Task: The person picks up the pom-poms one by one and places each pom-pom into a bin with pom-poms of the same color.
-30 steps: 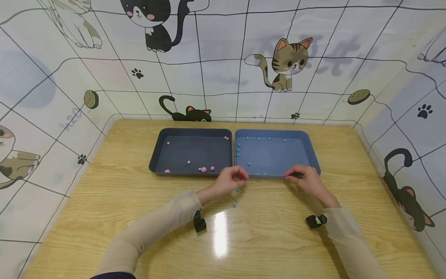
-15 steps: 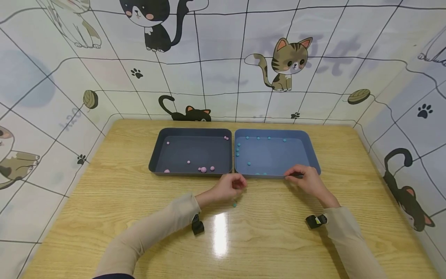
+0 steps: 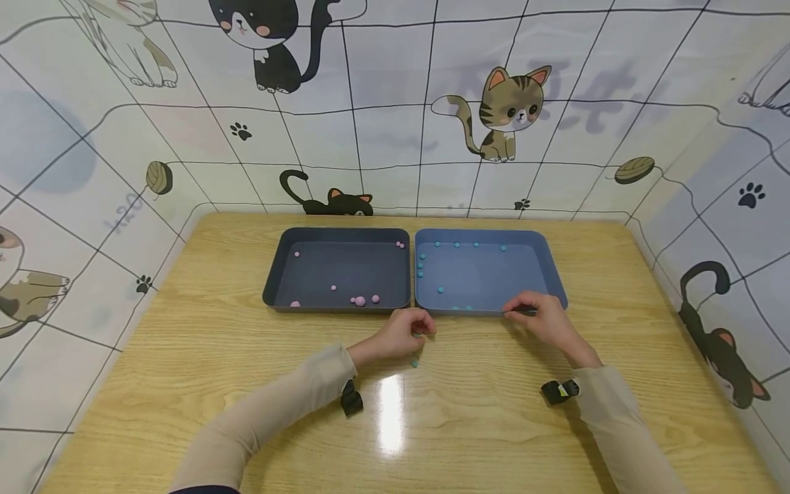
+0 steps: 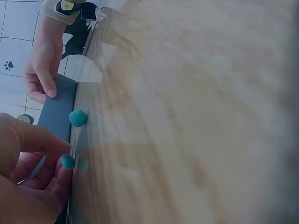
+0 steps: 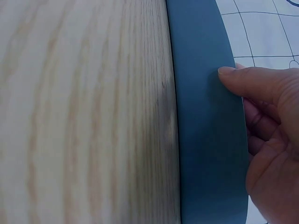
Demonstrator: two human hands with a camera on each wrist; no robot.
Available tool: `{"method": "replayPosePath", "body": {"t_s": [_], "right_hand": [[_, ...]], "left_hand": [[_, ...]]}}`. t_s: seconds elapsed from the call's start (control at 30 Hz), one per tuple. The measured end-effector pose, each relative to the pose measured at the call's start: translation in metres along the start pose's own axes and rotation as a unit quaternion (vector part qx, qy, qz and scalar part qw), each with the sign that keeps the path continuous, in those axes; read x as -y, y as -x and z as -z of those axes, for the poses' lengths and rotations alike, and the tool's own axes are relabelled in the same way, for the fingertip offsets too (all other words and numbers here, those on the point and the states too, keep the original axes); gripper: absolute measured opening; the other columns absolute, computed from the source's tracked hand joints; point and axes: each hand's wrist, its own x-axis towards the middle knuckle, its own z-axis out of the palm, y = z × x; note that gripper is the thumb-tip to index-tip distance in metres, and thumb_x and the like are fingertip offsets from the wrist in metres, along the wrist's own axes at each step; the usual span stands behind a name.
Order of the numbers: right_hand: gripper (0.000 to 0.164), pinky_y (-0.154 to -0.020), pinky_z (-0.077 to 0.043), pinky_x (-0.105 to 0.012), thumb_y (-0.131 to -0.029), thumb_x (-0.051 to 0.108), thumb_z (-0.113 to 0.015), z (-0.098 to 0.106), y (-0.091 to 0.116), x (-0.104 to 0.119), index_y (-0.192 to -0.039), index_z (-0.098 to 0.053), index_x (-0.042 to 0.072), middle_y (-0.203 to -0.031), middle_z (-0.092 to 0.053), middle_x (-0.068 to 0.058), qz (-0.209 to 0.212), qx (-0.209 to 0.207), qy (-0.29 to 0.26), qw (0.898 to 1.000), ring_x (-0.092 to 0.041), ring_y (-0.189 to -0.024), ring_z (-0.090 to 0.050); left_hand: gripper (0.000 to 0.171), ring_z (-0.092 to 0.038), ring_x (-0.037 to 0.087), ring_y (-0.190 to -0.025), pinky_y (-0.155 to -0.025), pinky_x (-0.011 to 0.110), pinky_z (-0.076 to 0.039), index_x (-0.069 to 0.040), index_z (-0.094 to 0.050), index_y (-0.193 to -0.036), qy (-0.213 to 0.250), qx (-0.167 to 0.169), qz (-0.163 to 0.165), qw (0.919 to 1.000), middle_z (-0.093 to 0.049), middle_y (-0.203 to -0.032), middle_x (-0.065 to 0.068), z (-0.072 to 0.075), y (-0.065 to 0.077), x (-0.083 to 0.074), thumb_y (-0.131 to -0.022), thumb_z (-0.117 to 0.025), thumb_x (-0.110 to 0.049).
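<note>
My left hand (image 3: 400, 334) is low over the table in front of the trays. In the left wrist view its thumb and fingers pinch a small teal ball (image 4: 67, 161) close to the tabletop. Another teal ball (image 4: 78, 118) lies on the wood nearby; the head view shows it (image 3: 414, 363) just below the hand. My right hand (image 3: 546, 321) holds the front rim of the blue tray (image 3: 487, 274), thumb on the outer wall (image 5: 205, 121) and the other fingers behind it. Several teal balls (image 3: 440, 290) lie inside that tray.
A dark grey tray (image 3: 352, 264) stands directly left of the blue one, holding several pink balls (image 3: 361, 301) of differing sizes. Both sit toward the back of the wooden table (image 3: 481, 405), before a cat-patterned wall covering (image 3: 395, 137).
My left hand has drawn slightly toward me and left, down to the nearer-to-tray teal ball, and now has it between the fingertips. My right hand stays on the blue tray's rim.
</note>
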Motion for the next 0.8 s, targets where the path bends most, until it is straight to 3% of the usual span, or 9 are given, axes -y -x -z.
{"method": "replayPosePath", "body": {"t_s": [0.37, 0.8], "right_hand": [[0.013, -0.06, -0.049, -0.018, -0.077, -0.006, -0.072, 0.0002, 0.0001, 0.0014, -0.083, -0.071, 0.005, -0.081, -0.067, -0.004, -0.006, 0.001, -0.006, 1.0, -0.003, -0.072, -0.059], [0.012, -0.061, -0.049, -0.019, -0.077, -0.005, -0.072, 0.0, 0.0004, 0.0025, -0.082, -0.072, 0.006, -0.082, -0.068, -0.003, -0.016, 0.002, 0.004, 1.0, -0.004, -0.072, -0.06]], "left_hand": [[0.031, -0.058, 0.017, -0.085, -0.075, 0.019, -0.049, 0.001, -0.063, -0.089, -0.063, 0.051, -0.026, 0.9964, -0.06, -0.089, 0.007, 0.0067, 0.0005, -0.0048, -0.065, -0.054, 0.019], [0.027, -0.059, 0.02, -0.078, -0.068, 0.019, -0.05, 0.001, -0.063, -0.087, -0.067, 0.05, -0.029, 0.9961, -0.062, -0.087, 0.01, 0.009, 0.0003, -0.0053, -0.068, -0.055, 0.019]]}}
